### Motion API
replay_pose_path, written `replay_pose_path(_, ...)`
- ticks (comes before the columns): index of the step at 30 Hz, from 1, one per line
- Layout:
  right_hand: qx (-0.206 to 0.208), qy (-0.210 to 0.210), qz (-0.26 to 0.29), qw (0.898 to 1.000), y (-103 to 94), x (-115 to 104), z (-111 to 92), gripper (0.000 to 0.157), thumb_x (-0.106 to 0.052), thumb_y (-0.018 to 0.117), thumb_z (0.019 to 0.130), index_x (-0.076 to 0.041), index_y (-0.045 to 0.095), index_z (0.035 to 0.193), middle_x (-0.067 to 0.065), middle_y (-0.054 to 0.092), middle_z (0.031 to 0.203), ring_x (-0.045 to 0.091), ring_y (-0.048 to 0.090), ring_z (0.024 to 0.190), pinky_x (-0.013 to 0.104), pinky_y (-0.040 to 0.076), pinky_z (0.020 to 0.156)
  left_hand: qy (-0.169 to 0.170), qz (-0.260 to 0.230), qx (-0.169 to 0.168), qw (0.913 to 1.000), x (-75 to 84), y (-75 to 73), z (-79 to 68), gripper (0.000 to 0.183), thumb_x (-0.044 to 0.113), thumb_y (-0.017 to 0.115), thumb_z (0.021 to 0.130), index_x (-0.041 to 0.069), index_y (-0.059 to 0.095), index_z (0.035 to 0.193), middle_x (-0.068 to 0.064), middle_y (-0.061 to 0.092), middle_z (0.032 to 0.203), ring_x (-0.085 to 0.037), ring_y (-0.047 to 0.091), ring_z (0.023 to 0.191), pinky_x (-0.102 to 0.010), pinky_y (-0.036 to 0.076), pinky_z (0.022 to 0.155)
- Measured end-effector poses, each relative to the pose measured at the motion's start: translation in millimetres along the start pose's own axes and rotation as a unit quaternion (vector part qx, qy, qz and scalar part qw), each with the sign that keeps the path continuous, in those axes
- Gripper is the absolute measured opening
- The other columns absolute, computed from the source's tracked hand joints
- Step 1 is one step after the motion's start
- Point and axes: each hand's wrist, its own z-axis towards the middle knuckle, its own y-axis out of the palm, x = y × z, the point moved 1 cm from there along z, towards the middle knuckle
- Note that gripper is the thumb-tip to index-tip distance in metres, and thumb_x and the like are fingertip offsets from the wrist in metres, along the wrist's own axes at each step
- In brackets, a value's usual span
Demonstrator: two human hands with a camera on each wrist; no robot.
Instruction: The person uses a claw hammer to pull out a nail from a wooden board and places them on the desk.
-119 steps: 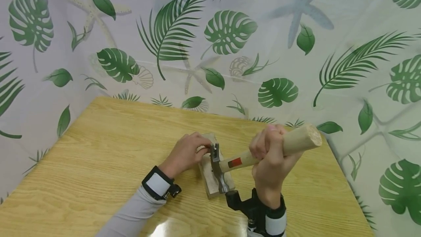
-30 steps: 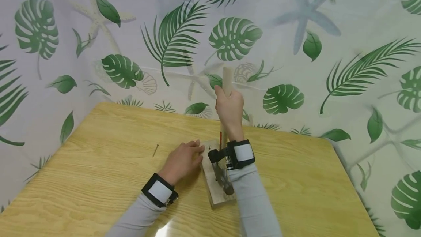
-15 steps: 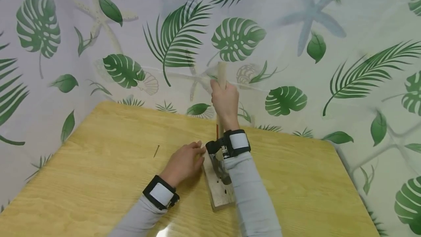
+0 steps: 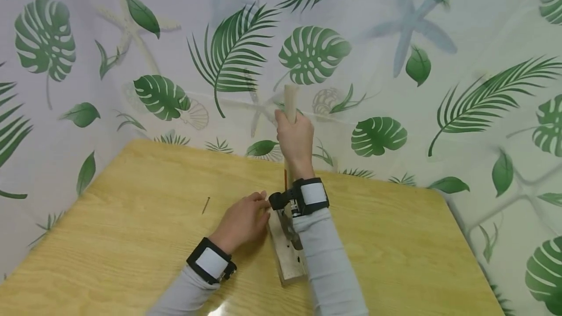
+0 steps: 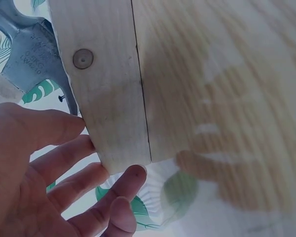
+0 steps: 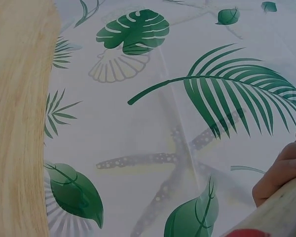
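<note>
A pale wooden block [image 4: 285, 265] with a few small dark spots on top lies on the table. My right hand [image 4: 295, 135] grips the wooden handle [image 4: 290, 99] of a claw hammer, which points up and away from me. Its metal head [image 4: 286, 226] is over the block, partly hidden by the right wrist in the head view. My left hand [image 4: 243, 221] holds the block's far left corner, fingertips along its edge and end in the left wrist view. There, a small dark nail [image 5: 62, 98] shows beside the hammer head [image 5: 34, 54].
A loose nail [image 4: 206, 205] lies on the yellow wood-grain table [image 4: 145, 218], left of the left hand. A leaf-printed sheet [image 4: 246, 52] hangs behind the table's far edge. The right wrist view mostly shows this sheet.
Four seconds ago the hammer handle pointed right and the left fingers were beside the hammer claw. Now the handle points away, and a nail lies on the table. Lately the hammer has shifted slightly left.
</note>
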Motion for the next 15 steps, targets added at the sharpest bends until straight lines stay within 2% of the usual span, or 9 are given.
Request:
replay_pose_path(2,0.002,-0.007,0.004,1.000,-2.3,-2.3,-3.1,0.038,-0.036,0.057,0.102,-0.011,0.054,0.073,0.002,0.051,0.059,0.018,0.047,0.050,0.030,0.032,0.047,0.000,0.002,-0.004,1.0000,0.4,-1.2,0.0,0.021,0.015,0.069,0.097,0.002,0.075,0.111,-0.016,0.067,0.128,-0.033,0.068,0.112,-0.045,0.056,0.091)
replay_pose_path(7,0.015,-0.033,0.044,0.998,-13.9,-10.3,-20.8,0.039,-0.035,0.059,0.102,-0.011,0.054,0.072,0.002,0.050,0.057,0.016,0.045,0.048,0.029,0.032,0.046,-0.013,0.008,-0.022,0.9997,0.3,-2.2,0.3,0.031,0.016,0.066,0.098,0.002,0.071,0.125,-0.017,0.064,0.135,-0.036,0.065,0.117,-0.047,0.054,0.094)
replay_pose_path(13,0.034,-0.106,0.128,0.985,-32.6,-20.2,-49.0,0.037,-0.023,0.059,0.102,-0.009,0.051,0.069,-0.001,0.041,0.050,0.014,0.036,0.041,0.029,0.028,0.042,-0.031,0.009,-0.036,0.9988,0.7,-2.5,1.5,0.034,0.017,0.065,0.099,0.006,0.068,0.131,-0.016,0.062,0.140,-0.036,0.063,0.121,-0.048,0.054,0.095)
replay_pose_path(15,0.037,-0.123,0.139,0.982,-36.5,-21.7,-57.4,0.036,-0.021,0.059,0.102,-0.009,0.051,0.069,-0.002,0.040,0.050,0.013,0.035,0.041,0.028,0.027,0.041,-0.033,0.010,-0.041,0.9986,0.9,-1.7,1.4,0.034,0.017,0.065,0.099,0.006,0.068,0.131,-0.016,0.062,0.140,-0.035,0.063,0.122,-0.047,0.054,0.095)
